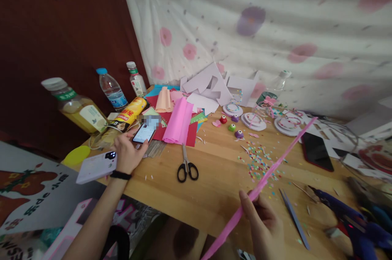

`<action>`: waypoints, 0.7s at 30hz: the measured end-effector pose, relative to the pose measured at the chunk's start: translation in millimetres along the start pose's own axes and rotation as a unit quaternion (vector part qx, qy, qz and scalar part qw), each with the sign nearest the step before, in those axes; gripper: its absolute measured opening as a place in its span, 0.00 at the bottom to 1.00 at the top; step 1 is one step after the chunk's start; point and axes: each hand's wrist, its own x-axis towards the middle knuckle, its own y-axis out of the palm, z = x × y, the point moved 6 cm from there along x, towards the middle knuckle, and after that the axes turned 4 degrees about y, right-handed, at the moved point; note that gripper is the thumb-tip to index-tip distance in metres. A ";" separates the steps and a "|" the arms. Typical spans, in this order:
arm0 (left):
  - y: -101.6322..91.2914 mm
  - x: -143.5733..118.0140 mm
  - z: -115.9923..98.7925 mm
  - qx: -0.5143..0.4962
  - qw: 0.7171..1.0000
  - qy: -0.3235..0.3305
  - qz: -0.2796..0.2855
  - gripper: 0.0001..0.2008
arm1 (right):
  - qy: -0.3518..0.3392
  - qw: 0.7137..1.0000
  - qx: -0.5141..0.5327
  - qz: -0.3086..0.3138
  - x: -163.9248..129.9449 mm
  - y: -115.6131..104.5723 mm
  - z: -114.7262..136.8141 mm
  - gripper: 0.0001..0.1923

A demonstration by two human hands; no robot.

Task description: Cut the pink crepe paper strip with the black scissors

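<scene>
The left hand reaches out over the far left part of the wooden surface and grasps a lit smartphone, its thumb lying along the screen's edge. A dark band sits on that wrist. The right hand is near the front edge, fingers pinched around a long pink crepe-paper strip, which runs diagonally from the bottom of the view up toward the right, passing over scattered paper confetti.

Black-handled scissors lie closed on the surface between the two hands. Just beyond the phone rests a folded pink crepe-paper sheet on red paper. A white notepad lies just beside the left wrist. Bottles stand along the left back edge. Small paper punches sit near the middle, round paper decorations behind them. A dark phone lies face up to the right, and a blue glue gun rests at the right front.
</scene>
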 end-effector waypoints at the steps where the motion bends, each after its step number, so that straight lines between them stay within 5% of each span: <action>1: 0.2 0.1 0.2 -0.001 1.000 0.000 0.000 0.20 | 0.000 1.000 -0.001 -0.002 0.1 -0.4 0.0 0.21; 8: 5.2 1.3 -0.7 0.018 0.999 0.001 0.042 0.20 | 0.007 1.000 -0.001 0.027 7.8 -2.5 -7.5 0.21; 21: 8.3 2.6 4.8 0.023 0.999 -0.017 0.035 0.20 | 0.017 1.000 0.012 0.010 -0.5 5.1 0.4 0.21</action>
